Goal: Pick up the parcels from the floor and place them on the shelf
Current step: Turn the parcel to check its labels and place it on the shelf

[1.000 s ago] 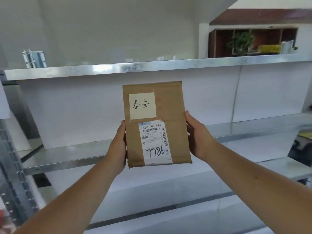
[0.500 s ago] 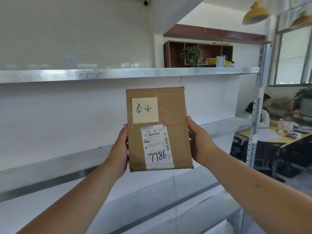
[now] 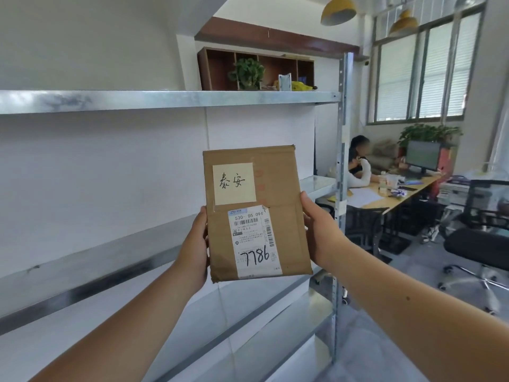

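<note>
I hold a flat brown cardboard parcel (image 3: 278, 188) upright in front of me, its face toward the camera. It carries a pale handwritten note and a white shipping label marked 7786. My left hand (image 3: 194, 249) grips its left edge and my right hand (image 3: 319, 230) grips its right edge. Behind it runs a metal shelf unit: an upper shelf (image 3: 165, 100) above the parcel's top and a middle shelf (image 3: 82, 274) at about hand height. The parcel hangs in the air in front of the shelves, touching neither.
The shelf's right upright post (image 3: 341, 161) stands just right of my right hand. Beyond it a person (image 3: 358, 164) sits at a desk (image 3: 399, 194) with a monitor. A black office chair (image 3: 479, 238) stands at the far right. Lower shelves (image 3: 275, 321) run below my arms.
The view has swung to the right along the shelf, bringing the end post, desk and chair into sight. The parcel stays upright between both hands, a little lower in the view.
</note>
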Tool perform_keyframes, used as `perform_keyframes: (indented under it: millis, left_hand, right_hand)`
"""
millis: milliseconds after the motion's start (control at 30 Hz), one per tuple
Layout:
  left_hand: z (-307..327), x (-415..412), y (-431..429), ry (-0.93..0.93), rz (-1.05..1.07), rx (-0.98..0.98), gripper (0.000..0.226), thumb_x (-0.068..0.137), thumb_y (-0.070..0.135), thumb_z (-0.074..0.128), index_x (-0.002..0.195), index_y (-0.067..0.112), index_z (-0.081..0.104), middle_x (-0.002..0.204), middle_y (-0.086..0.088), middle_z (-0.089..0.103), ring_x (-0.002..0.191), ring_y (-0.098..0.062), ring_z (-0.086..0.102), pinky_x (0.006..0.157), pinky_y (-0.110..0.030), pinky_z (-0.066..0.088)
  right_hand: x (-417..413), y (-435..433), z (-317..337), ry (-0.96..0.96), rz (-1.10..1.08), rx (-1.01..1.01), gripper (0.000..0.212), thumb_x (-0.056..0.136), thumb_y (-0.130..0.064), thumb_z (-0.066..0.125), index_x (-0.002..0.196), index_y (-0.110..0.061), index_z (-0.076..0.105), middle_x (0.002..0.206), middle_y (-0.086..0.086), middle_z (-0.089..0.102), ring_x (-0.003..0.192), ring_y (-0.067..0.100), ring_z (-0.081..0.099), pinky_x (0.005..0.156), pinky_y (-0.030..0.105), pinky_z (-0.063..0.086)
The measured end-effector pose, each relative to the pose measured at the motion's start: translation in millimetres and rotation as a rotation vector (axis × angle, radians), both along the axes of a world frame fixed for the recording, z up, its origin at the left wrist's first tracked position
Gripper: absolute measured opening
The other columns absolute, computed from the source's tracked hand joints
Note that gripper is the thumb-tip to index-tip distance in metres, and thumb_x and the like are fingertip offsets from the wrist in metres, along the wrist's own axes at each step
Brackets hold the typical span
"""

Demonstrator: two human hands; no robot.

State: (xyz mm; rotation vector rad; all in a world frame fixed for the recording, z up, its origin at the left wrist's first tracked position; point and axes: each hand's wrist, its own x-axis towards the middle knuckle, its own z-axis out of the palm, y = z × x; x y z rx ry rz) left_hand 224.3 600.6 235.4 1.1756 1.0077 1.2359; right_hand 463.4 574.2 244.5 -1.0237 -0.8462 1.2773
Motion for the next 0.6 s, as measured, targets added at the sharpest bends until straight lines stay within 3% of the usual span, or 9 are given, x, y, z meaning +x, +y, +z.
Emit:
perform_keyframes:
  millis: [200, 400, 533, 600]
  left_hand:
    - [-16, 55, 27, 0.013, -0.105, -0.023, 0.063, 0.093, 0.084, 0.044, 0.131, 0.044, 0.074, 0.139, 0.002, 0.075, 0.136, -0.031, 0.063, 0.118, -0.063, 0.043]
    - [-31, 92, 59, 0.028, -0.193, -0.052, 0.067, 0.09, 0.086, 0.046, 0.136, 0.044, 0.071, 0.144, 0.002, 0.071, 0.141, -0.031, 0.059, 0.119, -0.063, 0.042]
    - [-41, 118, 81, 0.031, -0.26, -0.028, 0.084, 0.08, 0.092, 0.049, 0.154, 0.052, 0.049, 0.15, 0.002, 0.066, 0.142, -0.033, 0.058, 0.116, -0.067, 0.043]
    - [-47, 129, 94, 0.031, -0.283, -0.031, 0.088, 0.074, 0.092, 0.051, 0.151, 0.048, 0.052, 0.145, 0.001, 0.07, 0.138, -0.033, 0.062, 0.114, -0.068, 0.045]
  right_hand:
    - [55, 9, -19, 0.02, -0.056, -0.032, 0.077, 0.074, -0.076, 0.068, 0.135, -0.03, 0.072, 0.137, -0.001, 0.074, 0.132, 0.036, 0.064, 0.115, 0.068, 0.043]
    - [95, 21, -43, 0.029, -0.117, -0.067, 0.064, 0.075, -0.079, 0.066, 0.108, -0.028, 0.086, 0.122, 0.002, 0.081, 0.128, 0.035, 0.067, 0.114, 0.063, 0.045]
    - [113, 32, -57, 0.094, -0.17, -0.061, 0.071, 0.075, -0.075, 0.067, 0.123, -0.025, 0.081, 0.134, 0.007, 0.076, 0.133, 0.04, 0.063, 0.114, 0.065, 0.046]
    - [118, 39, -63, 0.123, -0.191, -0.059, 0.079, 0.074, -0.074, 0.069, 0.134, -0.024, 0.074, 0.142, 0.008, 0.071, 0.136, 0.04, 0.06, 0.116, 0.065, 0.043]
